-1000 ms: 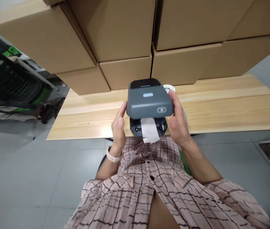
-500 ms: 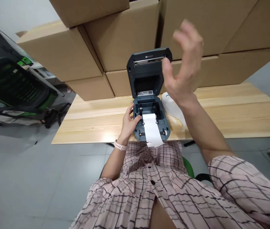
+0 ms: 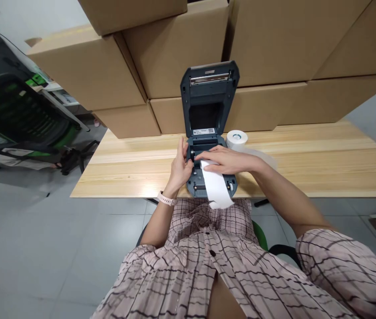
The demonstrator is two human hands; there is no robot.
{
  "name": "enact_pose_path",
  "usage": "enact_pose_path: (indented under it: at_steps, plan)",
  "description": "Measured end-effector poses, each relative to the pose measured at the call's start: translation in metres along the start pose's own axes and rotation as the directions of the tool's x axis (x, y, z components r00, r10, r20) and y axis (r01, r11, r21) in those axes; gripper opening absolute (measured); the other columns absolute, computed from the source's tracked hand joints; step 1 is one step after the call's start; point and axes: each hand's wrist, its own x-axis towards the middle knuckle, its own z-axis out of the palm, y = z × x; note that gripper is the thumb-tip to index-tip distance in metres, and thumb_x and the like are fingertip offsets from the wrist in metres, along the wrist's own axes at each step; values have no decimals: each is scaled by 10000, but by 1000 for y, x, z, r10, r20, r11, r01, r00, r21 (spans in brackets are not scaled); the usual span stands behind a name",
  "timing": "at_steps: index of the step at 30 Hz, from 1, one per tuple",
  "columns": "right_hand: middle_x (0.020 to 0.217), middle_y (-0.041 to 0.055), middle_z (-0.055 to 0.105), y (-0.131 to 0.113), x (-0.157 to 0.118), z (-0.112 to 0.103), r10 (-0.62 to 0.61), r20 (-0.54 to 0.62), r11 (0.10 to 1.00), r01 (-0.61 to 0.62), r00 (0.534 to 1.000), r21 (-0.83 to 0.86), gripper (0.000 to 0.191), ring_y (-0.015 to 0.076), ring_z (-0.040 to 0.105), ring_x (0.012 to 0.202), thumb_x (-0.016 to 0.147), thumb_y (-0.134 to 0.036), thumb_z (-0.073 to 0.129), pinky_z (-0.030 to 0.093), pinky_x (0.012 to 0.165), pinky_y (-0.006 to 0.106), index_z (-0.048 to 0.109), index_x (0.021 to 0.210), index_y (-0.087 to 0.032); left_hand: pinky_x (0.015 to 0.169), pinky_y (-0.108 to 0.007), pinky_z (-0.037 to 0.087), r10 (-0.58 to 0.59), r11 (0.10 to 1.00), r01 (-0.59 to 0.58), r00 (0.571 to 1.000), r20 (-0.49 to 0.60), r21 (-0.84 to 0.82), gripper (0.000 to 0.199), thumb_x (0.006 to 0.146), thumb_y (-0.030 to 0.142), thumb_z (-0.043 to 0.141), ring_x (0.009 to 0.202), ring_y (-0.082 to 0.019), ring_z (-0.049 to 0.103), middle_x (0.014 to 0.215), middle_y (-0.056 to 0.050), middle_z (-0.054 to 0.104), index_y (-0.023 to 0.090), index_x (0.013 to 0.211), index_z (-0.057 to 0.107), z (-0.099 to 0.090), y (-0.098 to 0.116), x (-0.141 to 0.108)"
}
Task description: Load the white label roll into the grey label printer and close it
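A dark grey label printer stands at the table's front edge, its lid raised and tilted back. Inside lies a small roll of white label paper, and its loose end hangs over the printer's front toward my lap. My left hand grips the printer's left wall, thumb over the rim and fingers up along the outside. From the right, my right hand reaches over the open bay with its fingers closed around the small roll. The fingers partly hide the roll and its holders.
A larger roll of white labels stands behind my right forearm, its strip trailing right across the wooden table. Stacked cardboard boxes rise along the back. A dark mesh chair is off to the left.
My right hand has come down from beside the raised lid onto the small roll inside the printer. The hanging paper end has shifted slightly right. My left hand stays at the printer's left wall.
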Motion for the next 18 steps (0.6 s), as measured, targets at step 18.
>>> enact_pose_path:
  at_steps: [18]
  plan:
    - [1084, 101, 826, 66, -220, -13, 789, -425, 576, -292, 444, 764, 613, 252, 764, 937, 601, -504, 1001, 626, 798, 408, 788, 1142, -310, 1145, -532, 518, 22, 992, -21, 1000, -4, 128, 783, 978, 383, 636, 1386, -314, 621, 1707, -80, 451, 397, 1680, 290, 0, 0, -5]
